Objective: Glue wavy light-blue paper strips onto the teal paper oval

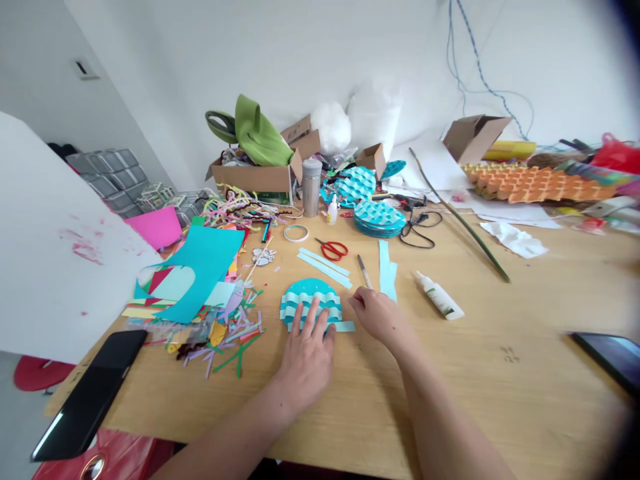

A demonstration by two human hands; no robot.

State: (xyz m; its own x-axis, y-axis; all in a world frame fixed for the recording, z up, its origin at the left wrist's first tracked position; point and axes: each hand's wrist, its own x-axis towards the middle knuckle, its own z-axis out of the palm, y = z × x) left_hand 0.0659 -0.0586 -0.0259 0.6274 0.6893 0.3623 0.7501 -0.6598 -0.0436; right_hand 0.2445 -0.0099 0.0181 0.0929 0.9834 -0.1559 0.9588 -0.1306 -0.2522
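My left hand [309, 353] lies flat with fingers spread on a teal paper disc [307, 287] that carries wavy pale-blue strips. Under its fingertips, a pale strip [345, 327] runs across the disc's lower part and sticks out past the right edge. Just right of the disc is my right hand [377, 312], its fingers curled together; whatever may be between them is hidden. Above it lie a pen [364, 271] and pale-blue paper strips [387, 273]. More cut strips [325, 267] and red-handled scissors [334, 250] rest behind the disc. A white glue bottle [441, 297] lies to the right.
Paper scraps [240, 333] and a teal sheet with a round cut-out [213, 260] cover the left side. Finished-looking wavy discs [379, 219] are stacked behind, near a steel flask [311, 190]. A phone [93, 393] lies front left; a green stick [465, 227] crosses back right.
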